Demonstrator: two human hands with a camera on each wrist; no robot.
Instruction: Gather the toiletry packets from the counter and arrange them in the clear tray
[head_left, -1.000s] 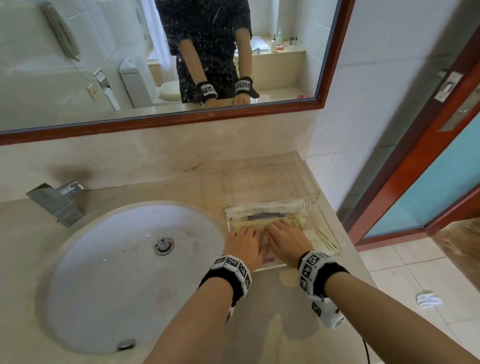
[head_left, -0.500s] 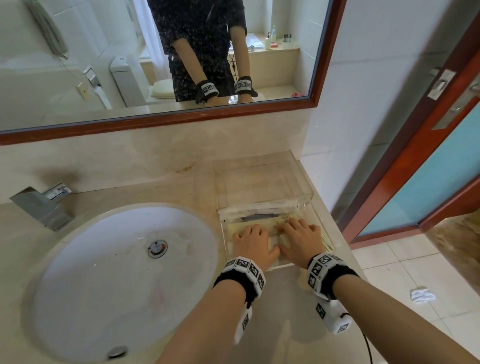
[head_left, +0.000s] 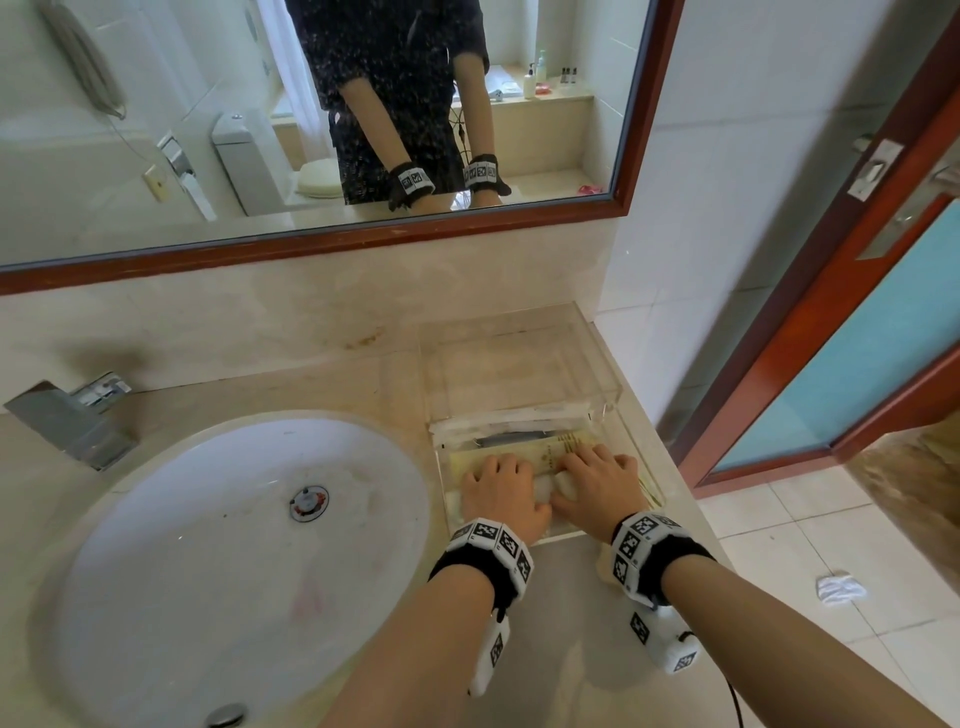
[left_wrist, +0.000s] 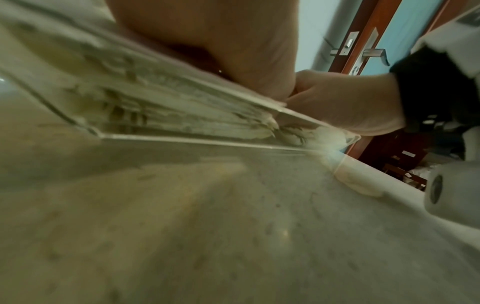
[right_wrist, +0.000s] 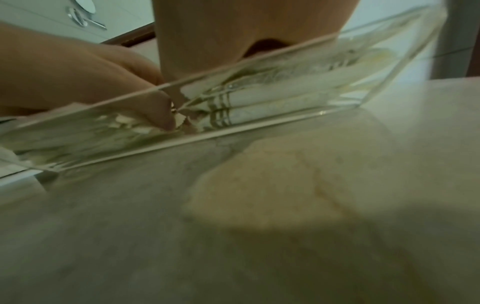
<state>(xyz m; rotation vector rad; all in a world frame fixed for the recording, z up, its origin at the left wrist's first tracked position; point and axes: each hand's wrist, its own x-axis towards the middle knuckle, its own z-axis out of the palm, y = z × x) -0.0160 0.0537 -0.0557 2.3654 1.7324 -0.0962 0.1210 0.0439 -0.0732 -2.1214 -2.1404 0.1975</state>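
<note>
The toiletry packets (head_left: 540, 454) lay stacked inside the clear tray (head_left: 605, 410), right of the sink (head_left: 234, 519). Your left hand (head_left: 501, 491) and right hand (head_left: 597, 480) rested flat on them, fingers loosely spread, probably to level the stack.

- I count two hands, the left hand (head_left: 503, 491) and the right hand (head_left: 597, 483).
- One clear tray (head_left: 613, 410).
- Packets (head_left: 524, 451): stacked, too overlapped for me to count.
- One sink (head_left: 208, 545), one faucet (head_left: 67, 421), one mirror (head_left: 208, 130).
</note>
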